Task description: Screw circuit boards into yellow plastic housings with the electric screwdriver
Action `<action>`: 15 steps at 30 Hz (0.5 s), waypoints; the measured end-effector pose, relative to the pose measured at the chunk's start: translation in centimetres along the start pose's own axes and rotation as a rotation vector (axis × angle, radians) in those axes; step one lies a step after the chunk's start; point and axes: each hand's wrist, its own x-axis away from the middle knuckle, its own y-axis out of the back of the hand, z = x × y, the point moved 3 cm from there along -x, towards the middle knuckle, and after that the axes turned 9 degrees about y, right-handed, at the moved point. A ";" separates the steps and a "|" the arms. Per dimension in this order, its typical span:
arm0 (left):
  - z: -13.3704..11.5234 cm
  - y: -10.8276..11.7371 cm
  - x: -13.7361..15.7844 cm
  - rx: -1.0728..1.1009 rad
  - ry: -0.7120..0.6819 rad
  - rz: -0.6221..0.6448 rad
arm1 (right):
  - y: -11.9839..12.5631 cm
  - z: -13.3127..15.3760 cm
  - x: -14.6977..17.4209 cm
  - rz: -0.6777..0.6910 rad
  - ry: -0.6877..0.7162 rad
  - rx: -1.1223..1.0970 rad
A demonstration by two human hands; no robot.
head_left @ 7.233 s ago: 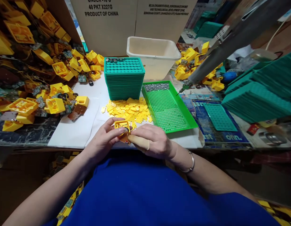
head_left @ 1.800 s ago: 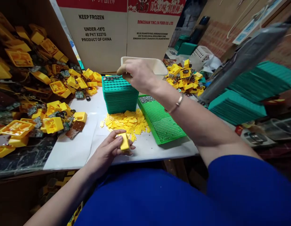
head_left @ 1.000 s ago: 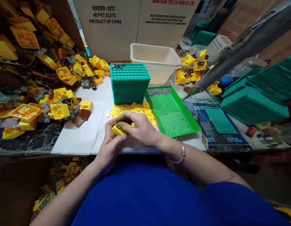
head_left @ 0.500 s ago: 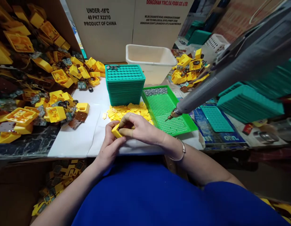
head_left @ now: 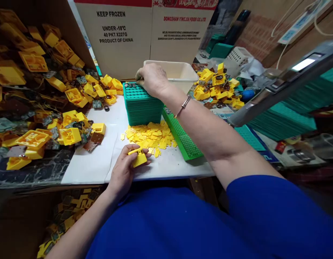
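Note:
My left hand [head_left: 123, 168] is closed around a small yellow plastic casing [head_left: 139, 159], which has a loop-like edge and a face with small holes. It is held just above the white work surface, in front of a heap of flat yellow plastic pieces [head_left: 150, 135]. My right hand [head_left: 153, 80] reaches over the stack of teal trays [head_left: 144, 112], fingers bent down at its top back edge. Small dark round parts [head_left: 130, 85] lie on the top tray beside those fingertips. What the fingertips pinch, if anything, is hidden.
A bright green perforated tray [head_left: 186, 142] with metal screws lies under my right forearm. Behind stands a whitish plastic tub [head_left: 182, 70]. Yellow casings with wired parts pile up at left [head_left: 70, 136] and back right [head_left: 218, 81]. A grey power screwdriver [head_left: 274, 90] hangs at right.
My right hand has left the yellow casing and moved up and away to the top of the teal tray stack. My left hand keeps the casing, now turned differently. The view has shifted slightly.

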 end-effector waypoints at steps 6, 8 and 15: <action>0.1 0.2 0.0 0.020 -0.011 0.007 | 0.8 0.9 0.4 -0.053 0.010 0.014; -0.1 0.1 0.1 0.043 -0.044 0.007 | 1.2 1.9 2.4 -0.113 0.063 -0.095; -0.1 -0.2 0.2 0.053 -0.165 0.010 | -1.8 5.9 14.7 0.180 0.193 -0.824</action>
